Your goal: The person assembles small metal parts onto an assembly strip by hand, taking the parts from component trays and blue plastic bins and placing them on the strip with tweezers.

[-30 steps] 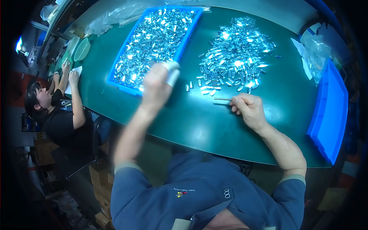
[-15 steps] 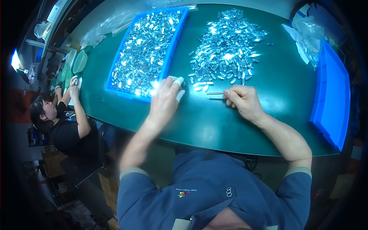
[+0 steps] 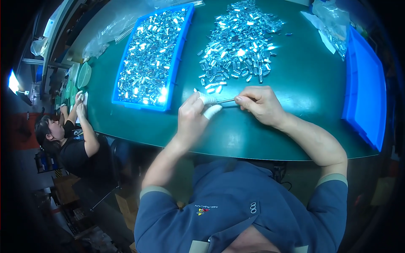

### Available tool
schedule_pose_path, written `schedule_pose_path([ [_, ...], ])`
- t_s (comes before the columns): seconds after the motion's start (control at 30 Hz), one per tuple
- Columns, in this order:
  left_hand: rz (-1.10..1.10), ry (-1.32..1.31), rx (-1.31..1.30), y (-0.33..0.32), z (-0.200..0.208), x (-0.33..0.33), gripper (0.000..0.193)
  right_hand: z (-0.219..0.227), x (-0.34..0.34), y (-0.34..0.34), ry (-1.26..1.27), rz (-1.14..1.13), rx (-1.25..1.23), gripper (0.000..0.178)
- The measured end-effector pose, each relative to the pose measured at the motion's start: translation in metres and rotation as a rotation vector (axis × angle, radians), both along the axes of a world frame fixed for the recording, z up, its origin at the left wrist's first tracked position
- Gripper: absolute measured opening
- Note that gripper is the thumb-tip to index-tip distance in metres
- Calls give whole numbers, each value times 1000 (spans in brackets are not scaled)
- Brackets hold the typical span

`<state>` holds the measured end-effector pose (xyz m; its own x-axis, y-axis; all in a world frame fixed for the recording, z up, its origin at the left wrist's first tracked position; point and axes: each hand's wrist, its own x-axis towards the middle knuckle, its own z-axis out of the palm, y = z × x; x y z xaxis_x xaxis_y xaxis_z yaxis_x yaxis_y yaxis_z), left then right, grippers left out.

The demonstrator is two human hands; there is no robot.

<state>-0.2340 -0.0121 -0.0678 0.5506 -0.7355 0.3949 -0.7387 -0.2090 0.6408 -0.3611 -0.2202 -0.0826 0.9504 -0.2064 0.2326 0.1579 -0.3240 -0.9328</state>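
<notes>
My right hand pinches one end of a thin dark metal rod between thumb and fingers. The rod points left, its far end at the fingers of my left hand. White covers wrap some of the left fingertips, which are closed around the rod's tip; whether a small metal piece sits between them is hidden. Just beyond my hands lies a loose pile of short shiny metal pieces on the green table. Left of it, a blue tray is filled with similar pieces.
A blue tray leans at the table's right edge, near clear plastic bags. More plastic wrap lies behind the filled tray. At the far left a co-worker sits by green bowls.
My left hand has moved from the filled tray's near corner rightward to the rod's tip. My right hand still holds the rod. The whole view has shifted slightly.
</notes>
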Motion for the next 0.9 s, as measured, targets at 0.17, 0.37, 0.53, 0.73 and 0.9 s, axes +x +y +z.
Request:
schedule_pose_path([
  [0.17, 0, -51, -10, -3, 1, -2, 22, 4, -2, -1, 70, 0, 24, 25],
  [0.37, -87, -239, -34, -5, 1, -1, 23, 3, -2, 2, 66, 36, -63, 27],
  [0.53, -124, -264, 5, -5, 1, -4, 22, 7, -2, 6, 43, 10, -80, 30],
  [0.73, -151, -238, -38, -8, -3, -10, 21, 8, -6, 12, 192, 92, -129, 36],
  [0.9, -167, -242, -49, -3, 2, -11, 22, 5, -4, 16, 103, 91, -176, 39],
])
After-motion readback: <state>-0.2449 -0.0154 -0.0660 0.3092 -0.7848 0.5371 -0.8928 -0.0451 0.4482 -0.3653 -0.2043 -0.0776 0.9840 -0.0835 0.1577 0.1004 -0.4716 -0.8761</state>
